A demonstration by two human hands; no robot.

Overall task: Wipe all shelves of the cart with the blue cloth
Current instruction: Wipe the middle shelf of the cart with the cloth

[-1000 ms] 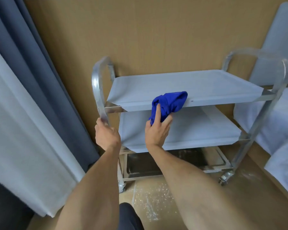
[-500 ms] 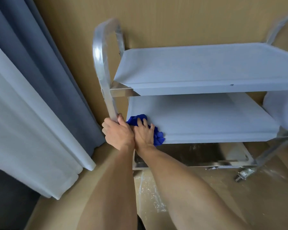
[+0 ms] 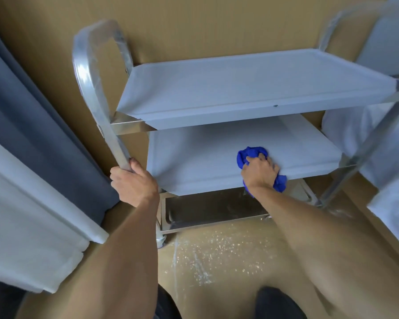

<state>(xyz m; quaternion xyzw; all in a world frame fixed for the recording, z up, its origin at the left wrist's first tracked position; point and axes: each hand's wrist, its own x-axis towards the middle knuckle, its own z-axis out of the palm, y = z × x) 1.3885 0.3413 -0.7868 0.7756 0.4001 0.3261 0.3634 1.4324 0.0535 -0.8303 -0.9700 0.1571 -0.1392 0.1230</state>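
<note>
A big metal cart [image 3: 217, 93] is standing in front of the person, against a brown wall [image 3: 194, 26]. Its top shelf [image 3: 251, 88] is sitting above both hands. The middle shelf [image 3: 194, 162] is lying between the hands and under the right one. The shiny bottom shelf [image 3: 212, 208] is showing below them. A dark curtain [image 3: 32, 107] is hanging just beside the left hand. The left hand [image 3: 131, 183] is curling tight around the cart's side bar [image 3: 101, 107]. The right hand [image 3: 260, 171] is gripping the bunched blue cloth [image 3: 251, 155] and pressing it on the middle shelf's front edge, toward the right end.
</note>
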